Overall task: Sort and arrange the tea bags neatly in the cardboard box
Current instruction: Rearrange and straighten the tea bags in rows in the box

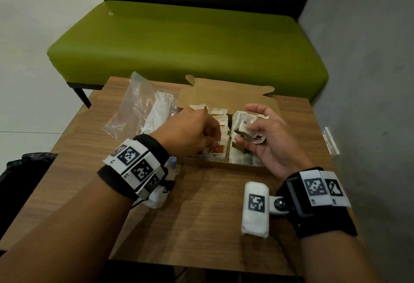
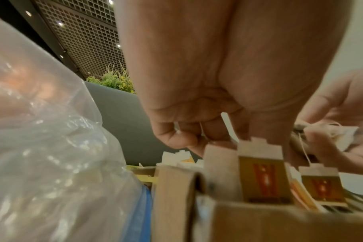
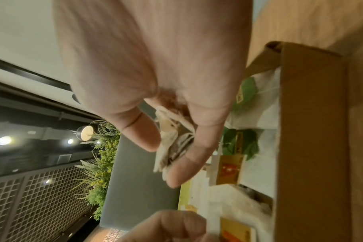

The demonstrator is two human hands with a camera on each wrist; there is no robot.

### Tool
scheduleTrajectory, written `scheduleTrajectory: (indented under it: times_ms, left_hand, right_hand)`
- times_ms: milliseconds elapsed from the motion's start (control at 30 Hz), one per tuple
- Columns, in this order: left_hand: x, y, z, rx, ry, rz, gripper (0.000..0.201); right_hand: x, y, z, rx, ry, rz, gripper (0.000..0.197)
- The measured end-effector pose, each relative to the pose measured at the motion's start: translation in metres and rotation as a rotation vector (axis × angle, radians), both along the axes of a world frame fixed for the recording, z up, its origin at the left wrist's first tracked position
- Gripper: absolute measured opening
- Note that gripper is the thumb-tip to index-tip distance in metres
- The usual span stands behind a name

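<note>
Both forearms reach in from the near edge of the table (image 1: pixel 201 226), each wrist strapped with a black band carrying black-and-white marker tags. Between the hands sits the cardboard box (image 1: pixel 226 97), its lid flap standing open at the far side, and the tea bags (image 1: pixel 218 149) stand packed in rows inside it — white sachets with orange-and-gold labels on the left, paler ones on the right.

Over the box's right half the right hand (image 1: pixel 266 137) is turned palm up, its grip closed lightly on a small bundle of tea bags (image 3: pixel 172 144), thumb on one side and fingers on the other. The left hand (image 1: pixel 190 132) hangs knuckles-up over the box's left rows, its grip curled with the fingertips (image 2: pixel 176 139) pressed together just above the sachet tops; a thin white strip shows among them, though I cannot tell whether it is truly pinched.

Just left of the box lies a crumpled clear plastic bag (image 1: pixel 139 108) — touching its wall. Beyond the table stands a green bench (image 1: pixel 186 43).
</note>
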State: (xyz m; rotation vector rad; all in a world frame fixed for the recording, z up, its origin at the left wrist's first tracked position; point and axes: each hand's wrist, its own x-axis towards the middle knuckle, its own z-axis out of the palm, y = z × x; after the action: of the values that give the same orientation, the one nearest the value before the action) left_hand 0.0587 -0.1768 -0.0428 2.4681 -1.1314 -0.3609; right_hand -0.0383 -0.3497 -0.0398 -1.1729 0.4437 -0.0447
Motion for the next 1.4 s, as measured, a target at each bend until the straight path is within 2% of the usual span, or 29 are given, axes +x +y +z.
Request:
scheduleTrajectory:
  times_ms: [67,133,233,300,467,600,667,767,867,1067,1200,1300,1400]
  left_hand:
    - [0.002,0.001,0.000,0.032,-0.015,-0.012,0.007]
    - [0.003,0.003,0.003,-0.019,-0.040,0.022,0.015]
    - [0.000,0.001,0.014,-0.230,-0.087,0.120,0.027]
    - [-0.004,-0.002,0.022,-0.339,-0.067,0.125,0.029]
    - [-0.009,-0.006,0.022,-0.270,-0.041,0.013,0.034]
    - [-0.009,-0.007,0.019,-0.274,-0.050,0.028,0.036]
    - [-0.009,-0.007,0.018,-0.318,-0.062,0.041,0.034]
    - [-0.007,-0.006,0.018,-0.387,-0.053,0.060,0.025]
    - [-0.007,-0.005,0.021,-0.457,0.057,0.088,0.016]
    - [-0.008,-0.003,0.030,-0.621,0.229,0.162,0.036]
    - [-0.006,0.000,0.033,-0.711,0.332,0.217,0.026]
    - [-0.005,0.002,0.035,-0.726,0.393,0.261,0.015]
    - [0.000,0.004,0.032,-0.683,0.288,0.318,0.008]
  right_hand:
    - [-0.001,0.000,0.000,0.003,-0.006,0.028,0.046]
    - [-0.001,0.000,-0.001,-0.018,-0.009,0.054,0.049]
    - [0.000,0.004,-0.005,-0.060,-0.018,0.110,0.046]
    - [0.001,0.007,-0.007,-0.098,-0.039,0.152,0.045]
    - [0.001,0.011,-0.005,-0.137,-0.066,0.178,0.043]
    - [0.001,0.012,-0.002,-0.024,-0.082,0.175,0.041]
    - [0.003,0.013,0.000,0.101,-0.105,0.131,0.036]
    - [0.006,0.016,0.001,0.274,-0.114,0.030,0.045]
    - [0.008,0.019,-0.001,0.328,-0.065,-0.031,0.042]
    - [0.014,0.016,-0.006,0.316,0.033,-0.217,0.020]
    - [0.014,0.009,-0.004,0.295,0.064,-0.313,0.007]
    - [0.013,0.004,-0.005,0.221,0.104,-0.380,0.009]
    - [0.011,0.002,-0.005,0.157,0.118,-0.443,0.014]
